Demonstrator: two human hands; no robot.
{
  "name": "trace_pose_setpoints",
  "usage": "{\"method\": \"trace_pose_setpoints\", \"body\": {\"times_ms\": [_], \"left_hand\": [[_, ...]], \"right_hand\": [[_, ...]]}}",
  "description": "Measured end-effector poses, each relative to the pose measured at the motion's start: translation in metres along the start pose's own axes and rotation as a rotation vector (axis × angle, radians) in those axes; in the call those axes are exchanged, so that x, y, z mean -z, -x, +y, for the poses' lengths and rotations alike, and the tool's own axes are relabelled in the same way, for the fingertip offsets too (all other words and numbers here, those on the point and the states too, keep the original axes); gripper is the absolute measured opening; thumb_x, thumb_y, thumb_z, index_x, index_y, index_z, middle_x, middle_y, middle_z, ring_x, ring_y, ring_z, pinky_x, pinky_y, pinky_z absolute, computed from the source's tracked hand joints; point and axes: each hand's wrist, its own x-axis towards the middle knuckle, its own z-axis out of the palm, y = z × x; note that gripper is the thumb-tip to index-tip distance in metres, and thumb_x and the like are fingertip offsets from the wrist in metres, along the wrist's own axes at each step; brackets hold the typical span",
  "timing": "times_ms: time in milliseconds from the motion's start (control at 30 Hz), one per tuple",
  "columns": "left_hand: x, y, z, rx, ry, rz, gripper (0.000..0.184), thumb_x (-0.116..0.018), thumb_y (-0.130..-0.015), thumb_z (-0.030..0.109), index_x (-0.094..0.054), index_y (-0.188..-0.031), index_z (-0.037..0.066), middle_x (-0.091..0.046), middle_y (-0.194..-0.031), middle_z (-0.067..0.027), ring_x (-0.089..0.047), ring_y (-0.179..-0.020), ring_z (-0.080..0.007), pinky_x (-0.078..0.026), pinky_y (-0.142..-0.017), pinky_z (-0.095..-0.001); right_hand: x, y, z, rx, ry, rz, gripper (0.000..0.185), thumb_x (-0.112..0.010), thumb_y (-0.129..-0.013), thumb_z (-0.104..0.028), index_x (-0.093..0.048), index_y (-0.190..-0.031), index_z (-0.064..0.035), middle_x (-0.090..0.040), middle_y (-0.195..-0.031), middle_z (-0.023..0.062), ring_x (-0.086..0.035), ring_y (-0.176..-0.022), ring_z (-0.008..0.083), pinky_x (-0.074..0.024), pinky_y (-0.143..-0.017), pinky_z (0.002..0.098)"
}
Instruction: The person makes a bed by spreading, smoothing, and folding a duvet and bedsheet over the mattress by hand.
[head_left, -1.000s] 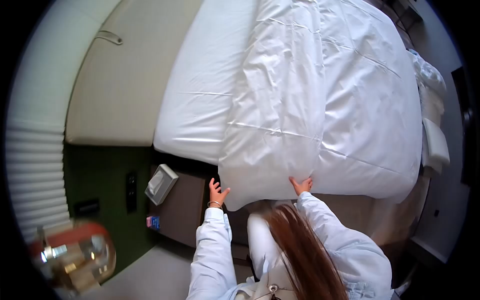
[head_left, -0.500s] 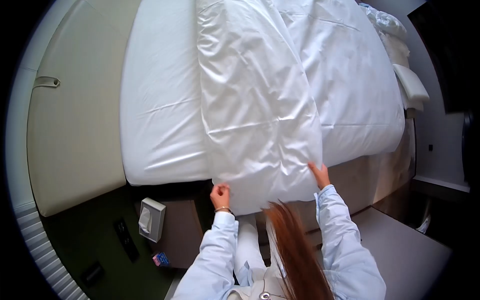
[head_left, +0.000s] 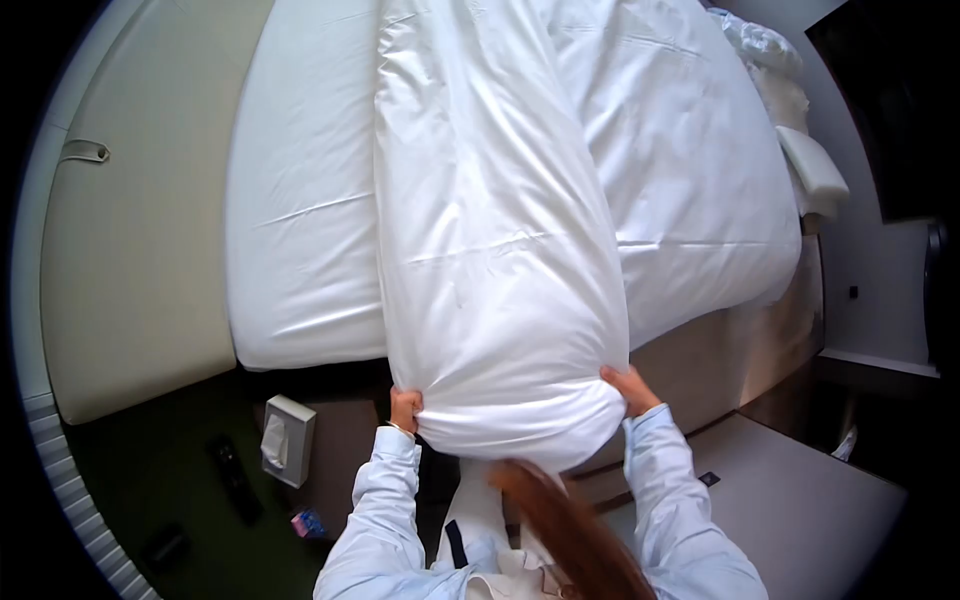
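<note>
Your left hand [head_left: 406, 410] is clenched on one side of the white duvet's [head_left: 490, 310] near end; your right hand [head_left: 630, 390] grips the opposite side. What looks like a folded-over band lies across the sheeted mattress [head_left: 300, 250], its end drawn out past the mattress's near edge. Pull unevenly and that band could skew — or bunch where the cloth bulges between your grips. A wide swing leftward might knock the tissue box [head_left: 291, 442] at the nightstand's [head_left: 340, 455] left edge.
</note>
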Motion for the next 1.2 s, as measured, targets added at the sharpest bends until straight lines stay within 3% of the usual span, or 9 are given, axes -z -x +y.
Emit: {"method": "trace_pose_setpoints", "body": {"times_ms": [100, 367, 500, 533, 700, 833, 900, 967, 1200], "left_hand": [[0.026, -0.020, -0.033, 0.117, -0.197, 0.190, 0.045, -0.046, -0.042, 0.000, -0.055, -0.086, -0.007, -0.057, -0.074, -0.0089, -0.053, -0.061, -0.0226, -0.041, -0.051, -0.0264], [0.029, -0.025, -0.022, 0.230, -0.497, 0.167, 0.047, -0.040, -0.045, -0.003, -0.055, -0.089, -0.006, -0.057, -0.068, -0.0132, -0.052, -0.052, -0.0220, -0.032, -0.035, -0.0278], [0.040, -0.049, -0.055, -0.102, -1.154, 0.406, 0.027, -0.051, -0.058, 0.005, -0.056, -0.082, -0.006, -0.056, -0.064, -0.0188, -0.056, -0.061, -0.0351, -0.047, -0.058, -0.0381], [0.036, -0.049, -0.052, -0.124, -0.968, 0.367, 0.040, -0.058, -0.058, 0.011, -0.051, -0.094, -0.005, -0.056, -0.077, -0.0215, -0.055, -0.077, -0.0389, -0.043, -0.078, -0.0405], [0.012, -0.056, -0.067, -0.374, -1.043, 0.378, 0.070, -0.063, -0.053, 0.004, -0.032, -0.116, -0.004, -0.047, -0.106, -0.0189, -0.048, -0.096, -0.0333, -0.037, -0.087, -0.0349], [-0.024, -0.080, -0.033, -0.076, -0.563, 0.643, 0.049, -0.057, -0.064, 0.006, -0.042, -0.109, -0.007, -0.057, -0.096, -0.0201, -0.054, -0.089, -0.0273, -0.041, -0.078, -0.0326], [-0.041, -0.041, -0.020, -0.084, -0.673, 0.454, 0.047, -0.047, -0.063, -0.002, -0.044, -0.109, -0.007, -0.058, -0.093, -0.0195, -0.056, -0.087, -0.0278, -0.043, -0.074, -0.0300], [-0.060, 0.003, 0.021, -0.097, 0.181, 0.238, 0.052, -0.031, -0.052, -0.010, -0.053, -0.099, -0.004, -0.060, -0.081, -0.0175, -0.059, -0.074, -0.0310, -0.045, -0.060, -0.0233], [-0.018, -0.007, -0.019, 0.035, -1.159, 0.572, 0.035, -0.052, -0.062, 0.009, -0.058, -0.095, 0.003, -0.058, -0.089, -0.0219, -0.055, -0.086, -0.0374, -0.044, -0.076, -0.0408]], "right_hand": [[0.023, -0.034, 0.017, 0.179, 0.635, 0.293, 0.042, -0.068, -0.070, -0.031, -0.059, -0.093, 0.0032, -0.061, -0.088, 0.0091, -0.056, -0.081, 0.0159, -0.0433, -0.072, 0.0275], [0.060, -0.057, 0.083, -0.007, 0.397, 0.302, 0.037, -0.069, -0.067, -0.030, -0.062, -0.085, 0.0015, -0.063, -0.078, 0.0117, -0.058, -0.076, 0.0177, -0.0433, -0.072, 0.0306], [0.085, -0.067, 0.134, -0.034, 0.877, 1.007, 0.068, -0.073, -0.060, -0.029, -0.042, -0.117, -0.0084, -0.042, -0.120, 0.0176, -0.039, -0.111, 0.0314, -0.0311, -0.090, 0.0420], [0.080, -0.070, 0.145, -0.344, 0.581, 0.927, 0.097, -0.076, -0.056, -0.035, -0.017, -0.129, -0.0119, -0.018, -0.134, 0.0157, -0.018, -0.122, 0.0350, -0.0234, -0.097, 0.0421], [-0.020, -0.101, 0.185, -0.406, -0.696, 0.379, 0.111, -0.077, -0.052, -0.039, -0.006, -0.131, -0.0076, -0.016, -0.133, 0.0190, -0.014, -0.124, 0.0343, -0.0240, -0.098, 0.0408], [-0.046, -0.157, 0.209, -0.168, -0.694, 0.426, 0.108, -0.077, -0.053, -0.036, -0.008, -0.130, -0.0060, -0.018, -0.132, 0.0194, -0.016, -0.123, 0.0336, -0.0242, -0.098, 0.0402], [-0.042, -0.152, 0.213, -0.121, -0.608, 0.471, 0.107, -0.077, -0.053, -0.034, -0.009, -0.130, -0.0051, -0.019, -0.132, 0.0196, -0.017, -0.122, 0.0332, -0.0243, -0.098, 0.0398], [-0.035, -0.132, 0.217, -0.094, -0.495, 0.506, 0.105, -0.077, -0.053, -0.033, -0.010, -0.130, -0.0043, -0.020, -0.131, 0.0198, -0.018, -0.122, 0.0329, -0.0244, -0.098, 0.0395], [0.003, -0.082, 0.227, -0.024, -0.124, 0.590, 0.100, -0.076, -0.054, -0.027, -0.014, -0.128, -0.0015, -0.023, -0.130, 0.0206, -0.022, -0.120, 0.0317, -0.0247, -0.097, 0.0383]]}}
